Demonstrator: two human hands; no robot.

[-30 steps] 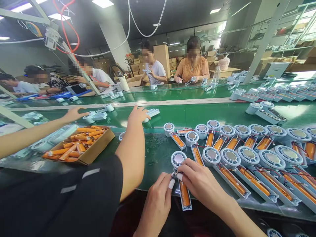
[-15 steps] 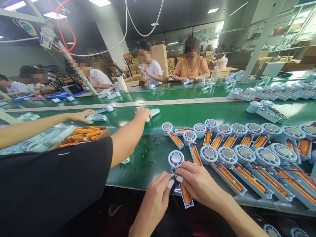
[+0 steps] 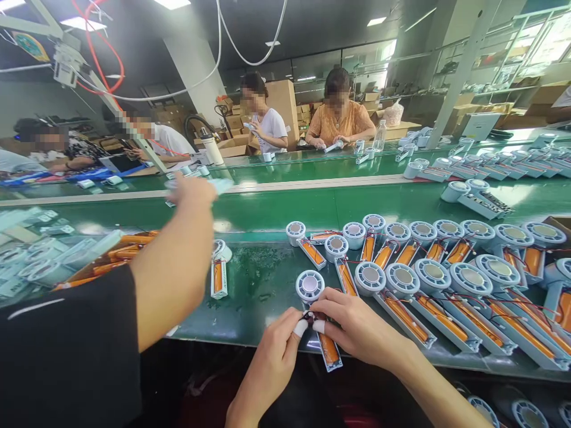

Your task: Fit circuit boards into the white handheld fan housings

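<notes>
A pale blue unit with a round vented head (image 3: 310,286) and an orange battery (image 3: 329,351) in its handle lies at the bench's front edge. Over the neck of this unit, my left hand (image 3: 279,351) and my right hand (image 3: 352,324) meet, fingertips nearly touching. Both are closed in a pinch around small dark wires or a connector (image 3: 307,316), too small to make out fully. White covers wrap a fingertip of each hand. To the right stand two rows of similar units (image 3: 404,279) with orange batteries and thin red and black wires.
A co-worker's arm (image 3: 173,261) reaches across from the left, over a box of orange batteries (image 3: 120,252) and a pile of pale blue housings (image 3: 49,258). One unit (image 3: 219,276) lies beside that arm. Beyond the green belt (image 3: 276,208), several people sit working.
The co-worker's arm has swung left and farther over the belt, uncovering the single unit beside it. My hands stay pinched at the same neck; the whole view has shifted slightly.
</notes>
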